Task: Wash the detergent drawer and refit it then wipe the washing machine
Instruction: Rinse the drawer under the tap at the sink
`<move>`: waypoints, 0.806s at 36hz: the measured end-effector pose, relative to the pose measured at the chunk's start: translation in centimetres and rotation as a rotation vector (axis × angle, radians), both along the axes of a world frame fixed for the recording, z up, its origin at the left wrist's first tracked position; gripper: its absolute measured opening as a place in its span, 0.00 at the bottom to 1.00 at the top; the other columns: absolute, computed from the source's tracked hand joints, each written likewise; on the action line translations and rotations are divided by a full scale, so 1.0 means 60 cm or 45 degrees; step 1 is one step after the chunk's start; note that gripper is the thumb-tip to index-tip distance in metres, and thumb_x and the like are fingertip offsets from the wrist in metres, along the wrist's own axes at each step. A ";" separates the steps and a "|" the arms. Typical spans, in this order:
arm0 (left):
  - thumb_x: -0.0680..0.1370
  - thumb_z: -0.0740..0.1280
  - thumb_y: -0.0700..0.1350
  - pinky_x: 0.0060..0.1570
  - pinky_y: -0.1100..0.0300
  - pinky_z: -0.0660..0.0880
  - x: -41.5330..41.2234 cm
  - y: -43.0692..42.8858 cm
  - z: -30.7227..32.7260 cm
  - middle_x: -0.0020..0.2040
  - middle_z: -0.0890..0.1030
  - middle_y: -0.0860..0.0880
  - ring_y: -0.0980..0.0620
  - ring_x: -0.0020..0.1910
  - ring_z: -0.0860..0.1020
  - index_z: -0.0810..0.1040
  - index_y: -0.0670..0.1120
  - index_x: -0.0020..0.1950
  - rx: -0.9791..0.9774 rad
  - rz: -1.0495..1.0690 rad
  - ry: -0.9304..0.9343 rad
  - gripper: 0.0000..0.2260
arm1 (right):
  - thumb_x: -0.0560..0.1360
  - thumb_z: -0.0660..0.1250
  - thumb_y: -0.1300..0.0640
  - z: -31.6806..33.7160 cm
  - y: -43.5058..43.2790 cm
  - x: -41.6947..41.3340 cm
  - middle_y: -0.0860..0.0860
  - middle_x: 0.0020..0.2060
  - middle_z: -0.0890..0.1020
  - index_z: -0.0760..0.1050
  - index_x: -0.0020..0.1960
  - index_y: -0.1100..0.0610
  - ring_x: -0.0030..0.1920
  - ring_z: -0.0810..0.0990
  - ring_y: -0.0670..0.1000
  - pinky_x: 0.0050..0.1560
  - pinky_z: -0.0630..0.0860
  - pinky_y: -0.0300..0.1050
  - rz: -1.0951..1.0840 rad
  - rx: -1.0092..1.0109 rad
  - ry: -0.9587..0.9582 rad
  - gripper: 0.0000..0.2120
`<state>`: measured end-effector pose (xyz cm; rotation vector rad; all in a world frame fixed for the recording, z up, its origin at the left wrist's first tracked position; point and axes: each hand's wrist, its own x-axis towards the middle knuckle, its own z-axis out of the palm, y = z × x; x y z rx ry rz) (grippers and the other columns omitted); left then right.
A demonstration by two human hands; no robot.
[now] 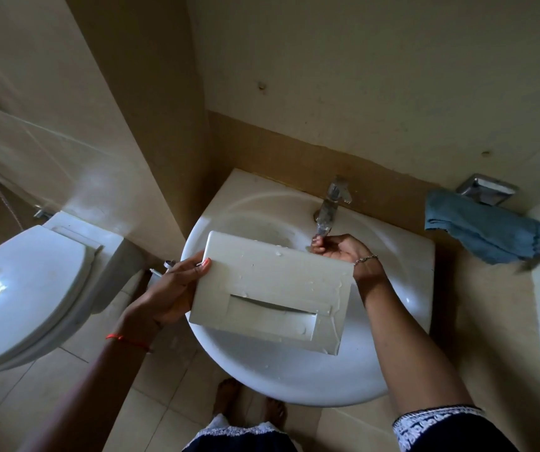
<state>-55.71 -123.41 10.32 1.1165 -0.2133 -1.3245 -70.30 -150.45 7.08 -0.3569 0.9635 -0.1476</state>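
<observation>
The white detergent drawer hangs over the white sink, its wet front panel with the recessed handle facing up at me. My left hand grips its left end, thumb on the front face. My right hand reaches behind the drawer's far right corner, right under the spout of the chrome tap, with curled fingers in the stream of water. Whether this hand holds the drawer is hidden by the panel. The rest of the drawer body is out of sight behind the panel.
A blue cloth lies on the counter to the right of the sink, below a chrome wall holder. A white toilet with its lid down stands at the left. Beige tiled walls close in behind. My feet are on the floor tiles below.
</observation>
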 end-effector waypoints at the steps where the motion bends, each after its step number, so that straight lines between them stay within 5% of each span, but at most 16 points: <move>1: 0.72 0.59 0.43 0.40 0.55 0.81 0.000 0.000 -0.001 0.47 0.85 0.48 0.51 0.44 0.84 0.85 0.53 0.48 -0.002 -0.005 -0.001 0.15 | 0.70 0.50 0.71 0.000 -0.005 -0.009 0.56 0.24 0.70 0.65 0.38 0.60 0.33 0.62 0.47 0.34 0.62 0.39 0.001 0.008 0.005 0.10; 8: 0.73 0.60 0.43 0.39 0.58 0.80 0.000 -0.009 -0.004 0.49 0.85 0.48 0.51 0.47 0.83 0.85 0.52 0.48 -0.008 -0.027 -0.030 0.14 | 0.51 0.63 0.74 0.087 -0.020 -0.058 0.53 0.25 0.71 0.69 0.31 0.61 0.32 0.64 0.45 0.34 0.61 0.36 -0.075 -0.045 -0.263 0.12; 11: 0.73 0.61 0.43 0.40 0.57 0.80 0.000 -0.015 -0.010 0.50 0.84 0.46 0.49 0.48 0.83 0.83 0.48 0.53 -0.007 -0.048 -0.019 0.13 | 0.61 0.63 0.72 0.138 -0.009 -0.043 0.54 0.27 0.74 0.74 0.31 0.63 0.26 0.74 0.47 0.26 0.71 0.36 0.109 -0.231 -0.204 0.06; 15: 0.74 0.61 0.42 0.41 0.55 0.81 -0.003 -0.030 -0.017 0.51 0.84 0.45 0.48 0.48 0.83 0.78 0.46 0.58 -0.026 -0.099 0.014 0.14 | 0.80 0.50 0.66 0.175 0.026 -0.002 0.59 0.31 0.82 0.78 0.35 0.67 0.30 0.83 0.53 0.30 0.80 0.42 0.402 -0.400 -0.138 0.23; 20: 0.73 0.62 0.43 0.42 0.55 0.81 -0.010 -0.050 -0.017 0.51 0.84 0.45 0.49 0.47 0.83 0.78 0.46 0.58 -0.057 -0.141 0.037 0.15 | 0.81 0.49 0.65 0.189 0.084 0.045 0.62 0.36 0.81 0.73 0.44 0.70 0.37 0.82 0.57 0.41 0.81 0.46 0.691 -0.578 -0.064 0.16; 24: 0.74 0.61 0.42 0.44 0.56 0.81 -0.011 -0.061 -0.013 0.51 0.84 0.45 0.49 0.47 0.83 0.76 0.44 0.60 -0.077 -0.155 0.046 0.16 | 0.81 0.52 0.65 0.185 0.115 0.065 0.65 0.43 0.78 0.73 0.44 0.69 0.45 0.80 0.58 0.48 0.78 0.48 0.764 -0.745 -0.012 0.14; 29: 0.74 0.60 0.42 0.47 0.55 0.81 -0.007 -0.067 -0.014 0.50 0.84 0.46 0.50 0.47 0.83 0.76 0.45 0.60 -0.074 -0.176 0.058 0.16 | 0.80 0.55 0.63 0.180 0.131 0.066 0.70 0.57 0.76 0.71 0.59 0.75 0.56 0.78 0.64 0.59 0.74 0.52 0.687 -0.825 -0.041 0.16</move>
